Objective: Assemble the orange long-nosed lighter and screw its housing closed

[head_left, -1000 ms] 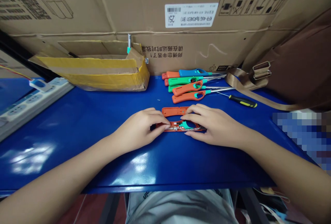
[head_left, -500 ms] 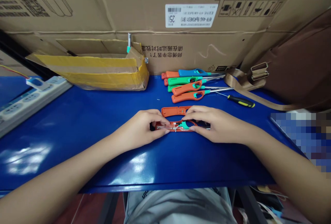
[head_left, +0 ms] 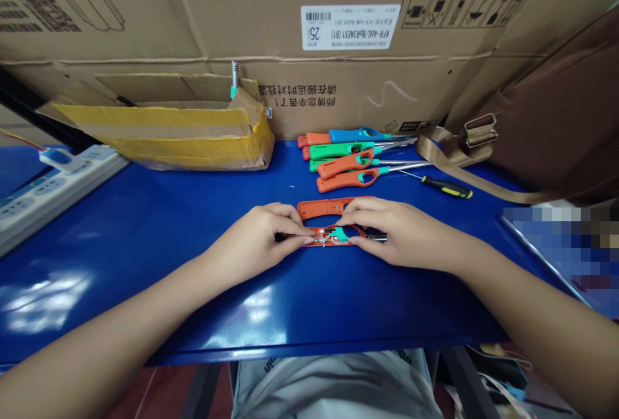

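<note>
An opened orange gas lighter [head_left: 316,244] lies on the table between my hands, its inner parts exposed. A teal trigger [head_left: 341,234], a thin white wire and some clear and metal parts sit in the shell. My left hand [head_left: 261,232] has thumb and fingers closed over the handle end, hiding that end. At the other end, my right hand [head_left: 396,229] grips the lighter around the trigger loop, and a short length of metal tube shows by its palm. Just beyond lies the loose orange shell half [head_left: 314,209], its right part behind my right fingers.
Several orange, green and blue lighters [head_left: 343,182] are piled behind my hands. A black-and-yellow screwdriver [head_left: 447,187] and a brown strap [head_left: 503,193] lie at the right. A yellow-taped carton [head_left: 193,151] and a power strip [head_left: 58,187] stand left. A large cardboard sheet [head_left: 251,13] backs the table.
My left thumb and fingers have moved a little right along the opened lighter and pinched together over its inner parts. My right hand keeps its grip. The whole view has shifted slightly.
</note>
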Available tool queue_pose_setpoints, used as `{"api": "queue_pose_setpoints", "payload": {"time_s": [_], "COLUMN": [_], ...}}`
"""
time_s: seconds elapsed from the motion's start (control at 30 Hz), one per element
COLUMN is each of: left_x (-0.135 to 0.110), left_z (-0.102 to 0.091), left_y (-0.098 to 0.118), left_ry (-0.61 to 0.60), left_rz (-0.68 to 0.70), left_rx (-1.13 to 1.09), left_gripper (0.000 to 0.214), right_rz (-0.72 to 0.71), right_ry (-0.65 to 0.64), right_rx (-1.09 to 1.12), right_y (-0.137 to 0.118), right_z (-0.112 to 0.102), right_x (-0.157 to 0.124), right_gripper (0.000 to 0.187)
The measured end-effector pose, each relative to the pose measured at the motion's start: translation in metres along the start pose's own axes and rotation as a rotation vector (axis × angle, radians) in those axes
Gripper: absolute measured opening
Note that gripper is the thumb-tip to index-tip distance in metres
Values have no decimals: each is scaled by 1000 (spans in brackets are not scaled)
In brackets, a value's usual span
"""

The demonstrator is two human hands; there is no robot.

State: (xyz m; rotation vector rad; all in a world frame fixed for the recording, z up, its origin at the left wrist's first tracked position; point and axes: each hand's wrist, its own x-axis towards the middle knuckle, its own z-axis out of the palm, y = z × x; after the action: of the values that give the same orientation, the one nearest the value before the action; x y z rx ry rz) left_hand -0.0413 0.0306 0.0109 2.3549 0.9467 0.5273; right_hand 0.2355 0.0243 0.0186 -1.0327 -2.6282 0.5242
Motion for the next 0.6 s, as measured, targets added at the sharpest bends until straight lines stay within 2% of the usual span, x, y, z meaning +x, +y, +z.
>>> {"api": "queue_pose_setpoints", "payload": {"time_s": [0.37, 0.6], "left_x": [1, 1], "left_z": [2, -2], "left_y": [1, 1], "left_ry": [23, 60], "left_rz": [28, 0], "left_rx": [73, 22], "left_gripper": [15, 14], "right_rz": [35, 2], "right_ry": [-22, 26], "right_rx": [-5, 1], "right_y": [-1, 0], "right_z": [1, 0], "right_x": [0, -1], "right_gripper": [25, 25]}}
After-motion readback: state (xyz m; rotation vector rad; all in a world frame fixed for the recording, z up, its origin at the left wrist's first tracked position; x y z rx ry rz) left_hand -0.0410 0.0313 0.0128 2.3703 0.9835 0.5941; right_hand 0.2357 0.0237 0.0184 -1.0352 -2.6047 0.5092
